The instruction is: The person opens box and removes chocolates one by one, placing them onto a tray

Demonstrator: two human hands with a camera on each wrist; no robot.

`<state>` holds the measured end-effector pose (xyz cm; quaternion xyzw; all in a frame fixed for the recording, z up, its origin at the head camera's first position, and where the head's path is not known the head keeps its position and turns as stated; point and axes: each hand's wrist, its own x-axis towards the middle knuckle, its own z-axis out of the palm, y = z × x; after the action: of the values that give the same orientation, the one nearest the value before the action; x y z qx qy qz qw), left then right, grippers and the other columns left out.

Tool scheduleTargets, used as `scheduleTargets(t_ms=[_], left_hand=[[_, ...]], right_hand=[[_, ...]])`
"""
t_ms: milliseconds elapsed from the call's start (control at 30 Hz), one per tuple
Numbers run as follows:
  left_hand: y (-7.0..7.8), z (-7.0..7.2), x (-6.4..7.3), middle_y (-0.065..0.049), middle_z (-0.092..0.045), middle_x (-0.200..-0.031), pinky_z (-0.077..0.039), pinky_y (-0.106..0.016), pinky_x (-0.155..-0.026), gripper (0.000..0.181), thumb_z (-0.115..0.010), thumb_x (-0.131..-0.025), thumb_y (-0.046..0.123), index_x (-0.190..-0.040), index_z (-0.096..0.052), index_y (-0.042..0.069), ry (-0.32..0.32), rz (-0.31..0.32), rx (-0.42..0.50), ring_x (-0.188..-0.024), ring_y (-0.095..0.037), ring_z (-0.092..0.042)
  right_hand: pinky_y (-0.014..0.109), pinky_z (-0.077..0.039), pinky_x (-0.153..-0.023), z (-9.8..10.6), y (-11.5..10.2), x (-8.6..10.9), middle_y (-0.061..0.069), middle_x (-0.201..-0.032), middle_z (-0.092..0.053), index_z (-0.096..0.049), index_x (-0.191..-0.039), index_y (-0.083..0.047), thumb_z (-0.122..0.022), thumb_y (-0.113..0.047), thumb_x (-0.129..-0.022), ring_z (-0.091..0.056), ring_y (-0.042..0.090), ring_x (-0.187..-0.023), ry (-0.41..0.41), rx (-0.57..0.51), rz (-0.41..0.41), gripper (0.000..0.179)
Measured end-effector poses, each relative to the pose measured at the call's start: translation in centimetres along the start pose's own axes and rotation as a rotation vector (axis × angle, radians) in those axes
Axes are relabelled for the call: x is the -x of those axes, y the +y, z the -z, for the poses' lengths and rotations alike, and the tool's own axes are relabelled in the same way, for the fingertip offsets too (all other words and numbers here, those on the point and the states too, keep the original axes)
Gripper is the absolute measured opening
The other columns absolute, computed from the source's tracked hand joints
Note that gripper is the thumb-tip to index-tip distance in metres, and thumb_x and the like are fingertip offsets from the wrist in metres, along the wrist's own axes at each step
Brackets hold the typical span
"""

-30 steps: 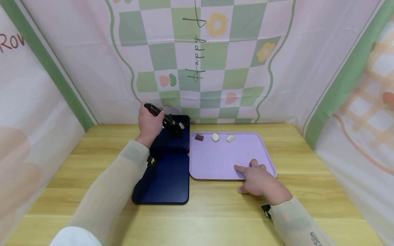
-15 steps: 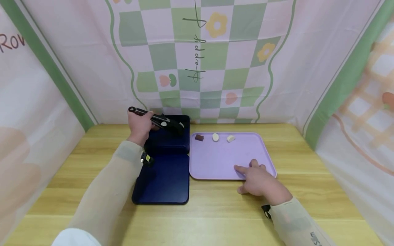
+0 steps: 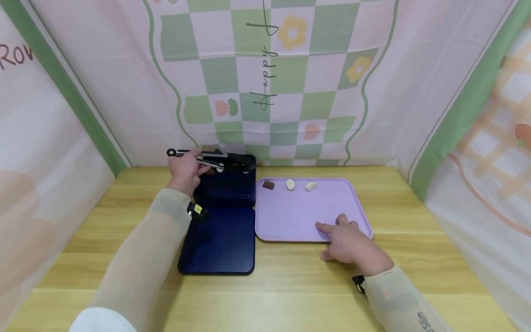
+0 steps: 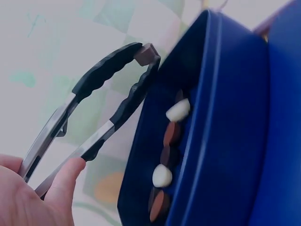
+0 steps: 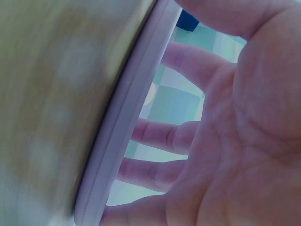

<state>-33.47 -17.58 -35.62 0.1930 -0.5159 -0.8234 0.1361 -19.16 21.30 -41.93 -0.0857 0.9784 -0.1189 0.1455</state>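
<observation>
My left hand (image 3: 184, 170) grips black-and-silver tongs (image 4: 117, 59) by the handles, above the far part of a dark blue box (image 3: 224, 196). Between the tong tips is a small brown chocolate (image 4: 146, 54), seen in the left wrist view. Several white and brown chocolates lie in a row inside the box, among them a white one (image 4: 162, 176). With extended fingers, my right hand (image 3: 348, 242) rests on the near right part of a lilac tray (image 3: 290, 216). Along the tray's far side lie a brown chocolate (image 3: 268, 185) and two cream-white ones, one of them oval (image 3: 290, 184).
The box's lid (image 3: 220, 244) lies flat in front of it, on the wooden table (image 3: 290, 295). The tray stands directly right of box and lid. Printed curtains (image 3: 282, 78) enclose the table at the back and both sides.
My left hand has moved left and slightly down, and the tongs have swung from a downward slant to nearly level, their tips now higher. My right hand has stayed in place.
</observation>
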Motion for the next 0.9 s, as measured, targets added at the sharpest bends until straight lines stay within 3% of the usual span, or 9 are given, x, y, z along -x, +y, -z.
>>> scheduleTargets(t_ms=[333,533,667,800,900], left_hand=[[-1.2,-3.6,2.1,-0.018,-0.061,-0.114,-0.058,-0.047,-0.070,0.055,-0.067,-0.094,0.004,-0.139,-0.036,0.005,-0.050,-0.028,0.037,-0.079,-0.034,-0.071],[-3.1,-6.5,4.0,-0.019,-0.057,-0.124,-0.059,-0.049,-0.069,0.060,-0.067,-0.094,0.002,-0.144,-0.034,0.006,-0.085,-0.020,0.072,-0.099,-0.037,-0.067],[-4.6,-8.5,5.2,-0.016,-0.049,-0.135,-0.059,-0.048,-0.070,0.069,-0.068,-0.093,0.002,-0.149,-0.030,0.013,-0.092,-0.024,0.082,-0.113,-0.036,-0.060],[-6.0,-10.5,6.7,-0.019,-0.050,-0.136,-0.058,-0.049,-0.071,0.067,-0.070,-0.091,-0.001,-0.146,-0.035,0.014,-0.102,-0.047,0.087,-0.113,-0.038,-0.059],[-7.2,-11.8,7.8,-0.020,-0.056,-0.125,-0.058,-0.050,-0.072,0.056,-0.071,-0.090,-0.001,-0.136,-0.041,0.011,-0.108,-0.069,0.071,-0.107,-0.038,-0.062]], right_hand=[[0.050,-0.046,-0.070,0.4,0.0,0.1,0.033,-0.131,-0.037,-0.050,-0.148,-0.020,-0.086,-0.035,-0.076,-0.042,0.040,-0.093,0.002,0.003,0.013,0.082],[0.050,-0.046,-0.071,0.4,0.1,0.2,0.033,-0.131,-0.036,-0.050,-0.148,-0.020,-0.086,-0.035,-0.077,-0.042,0.040,-0.094,-0.002,-0.001,0.007,0.082],[0.049,-0.046,-0.071,0.3,0.1,0.2,0.032,-0.130,-0.037,-0.050,-0.148,-0.020,-0.085,-0.035,-0.077,-0.042,0.040,-0.093,-0.007,0.000,0.004,0.081],[0.049,-0.046,-0.071,0.3,0.1,0.2,0.032,-0.131,-0.037,-0.050,-0.148,-0.020,-0.086,-0.035,-0.077,-0.042,0.039,-0.093,-0.007,0.002,0.007,0.081],[0.050,-0.046,-0.071,0.4,-0.1,0.3,0.033,-0.131,-0.037,-0.051,-0.148,-0.019,-0.086,-0.035,-0.076,-0.042,0.040,-0.093,-0.006,-0.002,0.013,0.081]])
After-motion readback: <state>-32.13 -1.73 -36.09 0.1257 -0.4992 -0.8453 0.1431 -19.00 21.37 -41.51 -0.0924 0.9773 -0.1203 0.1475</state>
